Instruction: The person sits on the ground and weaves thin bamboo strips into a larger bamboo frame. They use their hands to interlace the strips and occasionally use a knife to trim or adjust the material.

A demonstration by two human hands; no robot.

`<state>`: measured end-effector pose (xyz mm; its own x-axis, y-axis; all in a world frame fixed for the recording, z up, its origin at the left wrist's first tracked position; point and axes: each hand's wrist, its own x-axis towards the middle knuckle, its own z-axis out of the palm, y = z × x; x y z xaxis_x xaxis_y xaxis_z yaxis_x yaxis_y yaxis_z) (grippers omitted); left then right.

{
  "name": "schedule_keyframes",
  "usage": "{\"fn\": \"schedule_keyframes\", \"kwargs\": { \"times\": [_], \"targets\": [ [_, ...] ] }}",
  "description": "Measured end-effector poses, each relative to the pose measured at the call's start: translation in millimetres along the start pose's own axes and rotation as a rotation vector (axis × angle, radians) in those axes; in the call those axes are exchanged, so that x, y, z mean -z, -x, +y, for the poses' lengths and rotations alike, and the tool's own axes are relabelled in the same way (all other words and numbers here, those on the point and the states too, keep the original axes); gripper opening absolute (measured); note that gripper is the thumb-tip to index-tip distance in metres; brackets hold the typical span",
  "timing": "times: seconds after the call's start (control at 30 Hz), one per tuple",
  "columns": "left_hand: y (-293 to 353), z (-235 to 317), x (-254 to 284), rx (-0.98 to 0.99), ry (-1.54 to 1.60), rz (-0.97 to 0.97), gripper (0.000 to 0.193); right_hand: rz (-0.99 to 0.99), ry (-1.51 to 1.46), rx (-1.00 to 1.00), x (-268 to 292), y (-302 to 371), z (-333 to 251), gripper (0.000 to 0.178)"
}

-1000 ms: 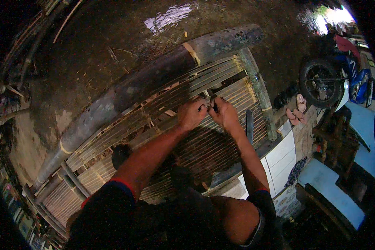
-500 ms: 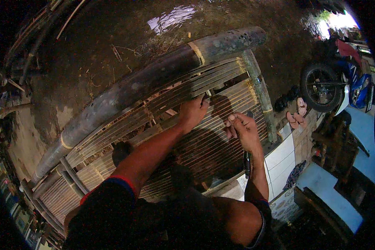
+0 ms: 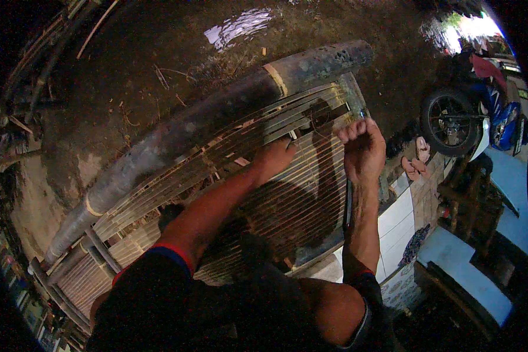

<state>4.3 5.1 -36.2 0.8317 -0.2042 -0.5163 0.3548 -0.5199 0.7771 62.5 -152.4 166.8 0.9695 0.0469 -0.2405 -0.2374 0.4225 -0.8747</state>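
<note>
A bamboo bench frame lies under my hands, with a thick dark bamboo pole [image 3: 176, 132] along its far side and many thin bamboo slats [image 3: 299, 196] running across. My left hand [image 3: 278, 157] is closed low over the slats, beside a gap between them; a small pale piece shows at its fingertips, and what they grip cannot be made out. Raised near the right end pole [image 3: 353, 94], my right hand [image 3: 364, 151] is closed with its fingers curled. Whatever it may hold is hidden or too thin to name.
Dark earth [image 3: 217, 70] stretches beyond the thick pole. At the right are a motorbike wheel [image 3: 450, 121], pink sandals [image 3: 415, 167], white tiles [image 3: 394, 222] and blue-topped furniture [image 3: 446, 258]. More bamboo poles [image 3: 102, 252] lie at the left.
My right hand has moved up and right, away from my left, and its fingers are now curled tighter. My left hand stays at nearly the same spot on the slats.
</note>
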Motion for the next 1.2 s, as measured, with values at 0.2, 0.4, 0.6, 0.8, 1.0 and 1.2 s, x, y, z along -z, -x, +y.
{"fn": "schedule_keyframes", "kwargs": {
  "times": [0.2, 0.4, 0.6, 0.8, 1.0, 1.2],
  "targets": [
    [59.1, 51.3, 11.6, -0.695, -0.125, 0.482, 0.038, 0.127, 0.047, -0.105, 14.0, 49.1, -1.3, 0.028],
    [26.9, 43.4, 8.5, -1.042, -0.239, 0.036, 0.029, 0.151, 0.278, -0.134, 10.1, 92.2, 19.4, 0.031],
    [31.4, 31.9, 19.3, -0.944, 0.061, -0.388, 0.021, 0.183, 0.326, -0.089, 23.8, 136.9, 45.3, 0.033],
    [60.3, 19.2, 52.1, -1.166, -0.414, 0.101, 0.039, 0.305, 0.149, -0.132, 58.4, 108.6, 28.0, 0.029],
    [156.0, 20.9, 202.9, -0.552, -0.853, -0.508, 0.043, 0.392, 1.937, 0.732, 147.2, 106.0, 28.3, 0.028],
    [268.5, -5.5, 239.1, -0.013, -0.932, -0.484, 0.032, -0.294, 1.55, 0.487, 23.0, 128.5, 156.0, 0.031]
  ]
}}
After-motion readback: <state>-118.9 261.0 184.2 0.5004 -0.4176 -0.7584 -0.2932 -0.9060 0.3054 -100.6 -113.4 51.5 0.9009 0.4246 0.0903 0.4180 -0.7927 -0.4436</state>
